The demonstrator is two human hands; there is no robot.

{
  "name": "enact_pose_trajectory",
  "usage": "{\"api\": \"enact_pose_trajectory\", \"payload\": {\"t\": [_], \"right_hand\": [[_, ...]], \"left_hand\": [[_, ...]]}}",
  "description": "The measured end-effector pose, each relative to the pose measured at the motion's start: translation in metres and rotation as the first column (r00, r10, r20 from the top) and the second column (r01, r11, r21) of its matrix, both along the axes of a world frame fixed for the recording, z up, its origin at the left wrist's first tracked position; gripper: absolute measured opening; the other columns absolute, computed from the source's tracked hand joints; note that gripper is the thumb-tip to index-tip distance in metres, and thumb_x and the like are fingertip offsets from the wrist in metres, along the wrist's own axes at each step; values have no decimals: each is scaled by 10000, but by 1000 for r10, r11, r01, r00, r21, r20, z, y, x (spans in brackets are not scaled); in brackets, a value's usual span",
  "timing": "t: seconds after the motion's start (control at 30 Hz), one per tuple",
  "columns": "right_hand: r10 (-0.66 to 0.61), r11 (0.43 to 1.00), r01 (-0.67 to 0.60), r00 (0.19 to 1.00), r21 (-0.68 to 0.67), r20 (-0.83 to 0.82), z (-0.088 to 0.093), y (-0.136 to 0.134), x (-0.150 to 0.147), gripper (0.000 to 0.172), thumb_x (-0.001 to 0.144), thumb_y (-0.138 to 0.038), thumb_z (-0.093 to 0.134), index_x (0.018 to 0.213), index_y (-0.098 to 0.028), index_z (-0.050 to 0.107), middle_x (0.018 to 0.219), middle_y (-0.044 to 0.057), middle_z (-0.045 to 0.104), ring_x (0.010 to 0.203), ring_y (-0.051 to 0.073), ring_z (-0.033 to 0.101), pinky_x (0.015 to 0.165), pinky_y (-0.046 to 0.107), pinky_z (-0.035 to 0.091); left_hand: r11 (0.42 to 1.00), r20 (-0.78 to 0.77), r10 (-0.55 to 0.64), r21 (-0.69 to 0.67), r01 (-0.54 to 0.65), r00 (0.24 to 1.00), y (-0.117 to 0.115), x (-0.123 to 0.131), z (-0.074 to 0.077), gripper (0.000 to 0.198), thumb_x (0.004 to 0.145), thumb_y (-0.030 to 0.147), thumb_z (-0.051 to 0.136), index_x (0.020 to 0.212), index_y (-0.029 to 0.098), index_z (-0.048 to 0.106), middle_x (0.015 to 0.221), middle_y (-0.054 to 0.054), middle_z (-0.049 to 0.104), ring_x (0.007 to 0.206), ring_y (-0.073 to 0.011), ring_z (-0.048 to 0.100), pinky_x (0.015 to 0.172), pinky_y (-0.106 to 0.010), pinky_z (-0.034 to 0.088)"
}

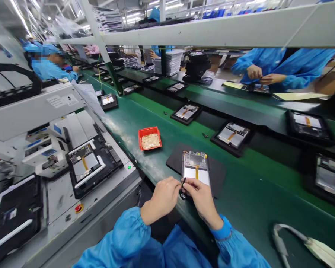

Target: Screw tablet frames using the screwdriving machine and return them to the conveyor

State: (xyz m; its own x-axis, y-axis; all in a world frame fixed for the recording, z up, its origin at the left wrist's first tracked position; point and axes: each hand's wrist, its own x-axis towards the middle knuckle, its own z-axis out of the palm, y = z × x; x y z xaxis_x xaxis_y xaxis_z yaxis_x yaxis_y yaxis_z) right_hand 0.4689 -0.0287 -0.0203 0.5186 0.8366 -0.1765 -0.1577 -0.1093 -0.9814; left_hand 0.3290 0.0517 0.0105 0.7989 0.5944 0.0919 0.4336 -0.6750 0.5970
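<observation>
Together, two bare hands in blue sleeves are meeting at the near edge of a long green bench point(162, 163): the left hand point(164, 194) and the right hand point(200, 196) are both closing their fingertips in a pinch on a small, thin black piece point(183, 182), which is dangling a dark, rounded end whose details are too small to tell. Just beyond, an opened flat tablet-like device point(197, 160), showing white panels, a grey board and an orange ribbon strip, is lying on a flat dark-grey mat point(174, 159), the right hand partly covering its near end. A red plastic tray point(148, 130) holding pale, cream-coloured pieces is sitting on the bench to the left of the mat. Farther off to the right, similar opened devices are resting in black rectangular trays point(216, 143). At left, a grey-white machine point(58, 245) is bearing another opened device point(83, 163) in a black fixture, its green button point(129, 167) glowing. On the far right side, a co-worker in a blue smock point(304, 63) is bending both hands over a dark item, while a white-grey cable point(280, 242) is curving at near right.
</observation>
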Motion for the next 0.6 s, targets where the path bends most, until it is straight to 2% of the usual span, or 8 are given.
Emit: {"api": "enact_pose_trajectory", "payload": {"t": [0.13, 0.3, 0.6], "right_hand": [[19, 1000, -19, 997, -3, 76, 1, 0, 0, 276, 727, -400, 756, 852, -154, 742, 730, 44, 695, 673, 185, 614, 668, 305, 509], [39, 999, -38, 991, -9, 132, -2, 1, 1, 252, 750, -388, 717, 859, -162, 737, 769, 48, 704, 703, 195, 620, 680, 309, 503], [69, 997, -63, 974, -35, 214, 1, 6, -1, 241, 756, -376, 683, 857, -164, 736, 811, 59, 719, 754, 211, 632, 743, 323, 502]], "left_hand": [[1000, 0, 8, 0, -8, 1000, 1, -1, 1, 257, 986, 198, 440, 868, 200, 669, 852, -35, 661, 817, -185, 638, 769, -293, 486], [1000, -4, -2, -3, 2, 1000, 3, -2, 2, 244, 983, 192, 441, 927, 204, 679, 894, -42, 677, 859, -184, 651, 803, -292, 500], [976, -164, 14, 216, 22, 986, 0, -2, 3, 226, 975, 182, 412, 895, 172, 623, 874, -69, 648, 842, -227, 636, 750, -339, 507]]}}
